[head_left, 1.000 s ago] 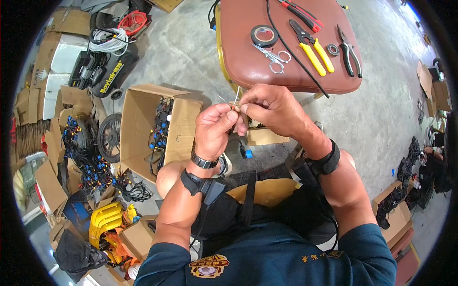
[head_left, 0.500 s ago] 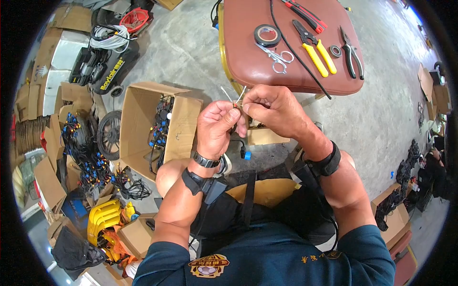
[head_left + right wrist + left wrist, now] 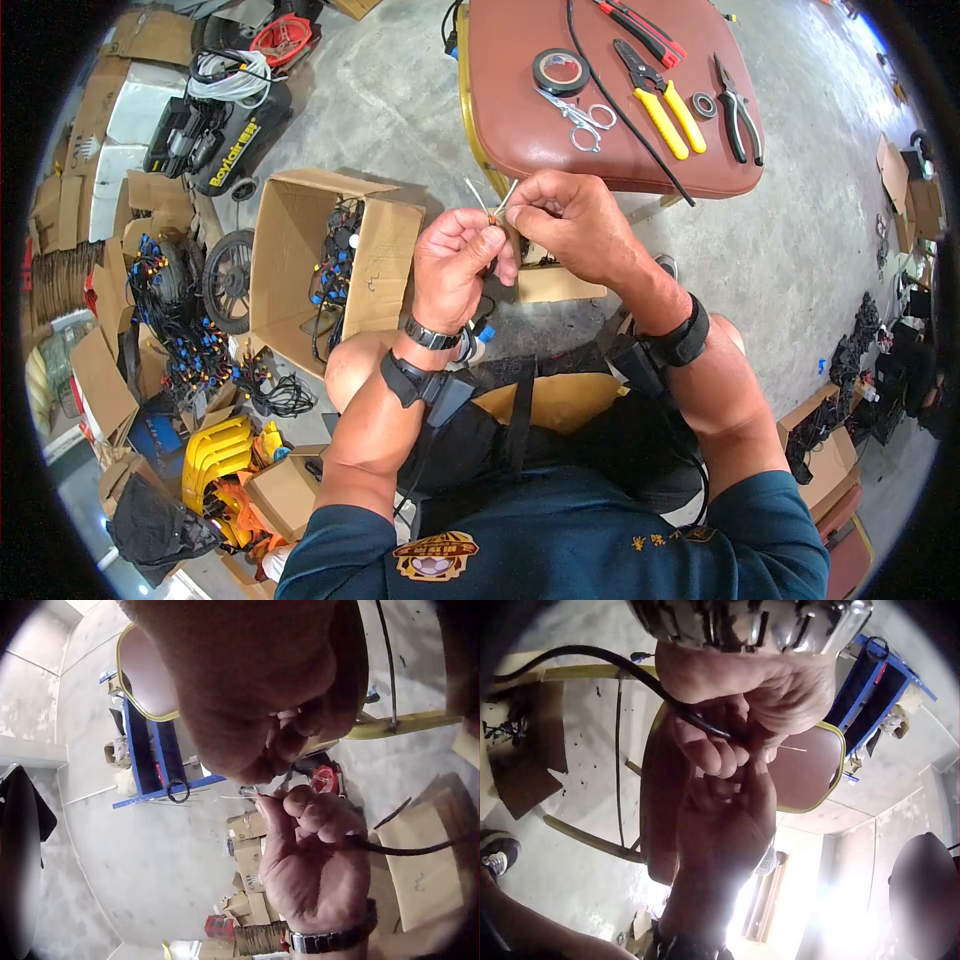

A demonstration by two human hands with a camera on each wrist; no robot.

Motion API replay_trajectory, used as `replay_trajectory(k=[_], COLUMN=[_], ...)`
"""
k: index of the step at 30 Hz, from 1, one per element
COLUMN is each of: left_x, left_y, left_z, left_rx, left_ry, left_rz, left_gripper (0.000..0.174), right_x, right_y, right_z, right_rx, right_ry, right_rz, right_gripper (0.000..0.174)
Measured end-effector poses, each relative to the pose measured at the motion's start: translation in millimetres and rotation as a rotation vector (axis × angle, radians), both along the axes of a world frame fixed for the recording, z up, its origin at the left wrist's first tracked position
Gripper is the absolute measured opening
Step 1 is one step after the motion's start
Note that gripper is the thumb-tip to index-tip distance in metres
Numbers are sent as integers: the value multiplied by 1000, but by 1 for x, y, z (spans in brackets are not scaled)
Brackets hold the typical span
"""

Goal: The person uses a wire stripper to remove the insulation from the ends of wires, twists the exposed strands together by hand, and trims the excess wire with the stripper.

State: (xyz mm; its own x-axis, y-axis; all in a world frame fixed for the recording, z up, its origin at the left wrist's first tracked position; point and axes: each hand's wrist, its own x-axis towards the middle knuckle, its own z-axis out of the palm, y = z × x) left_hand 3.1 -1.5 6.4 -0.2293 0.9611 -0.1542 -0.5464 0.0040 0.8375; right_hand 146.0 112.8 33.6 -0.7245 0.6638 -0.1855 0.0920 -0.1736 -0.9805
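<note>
My left hand [image 3: 452, 262] grips a black cable [image 3: 634, 669] near its end, the thumb against the curled fingers. From that grip a thin pale wire [image 3: 473, 190] sticks up to the left, and a second white wire [image 3: 511, 189] slants right; a bit of red shows at their base. My right hand [image 3: 578, 228] pinches at the second wire with thumb and index finger, right beside the left thumb tip. In the right wrist view the cable [image 3: 414, 850] trails away from the left hand [image 3: 319, 874]. A blue plug [image 3: 487, 333] shows below the hands.
Ahead, a brown padded seat [image 3: 520, 150] carries black tape [image 3: 560, 72], folding scissors [image 3: 580, 118], yellow-handled wire strippers [image 3: 660, 105], pliers [image 3: 736, 110], a red-black cutter [image 3: 650, 32] and a black cable [image 3: 630, 130]. An open carton [image 3: 385, 270] of wiring stands left.
The right hand's fingers move off the wire bases, then come to the right-hand wire. The wires now spread in a V. The blue plug below has shifted left.
</note>
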Motion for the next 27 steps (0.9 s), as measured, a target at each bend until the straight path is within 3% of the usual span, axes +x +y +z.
replay_trajectory(k=[11, 14, 17, 27], left_x=[3, 1, 0, 1], left_y=[3, 2, 1, 4], left_z=[3, 2, 0, 1], left_rx=[-104, -91, -83, -89], left_ry=[49, 7, 20, 67], left_rz=[79, 57, 34, 84], left_gripper=[9, 10, 12, 9], right_x=[1, 2, 4, 2], right_y=[-3, 1, 9, 3], right_z=[5, -17, -3, 0], right_rx=[-62, 130, 241, 199], right_ry=[178, 112, -89, -16], right_rz=[88, 58, 150, 49], right_gripper=[9, 11, 9, 14])
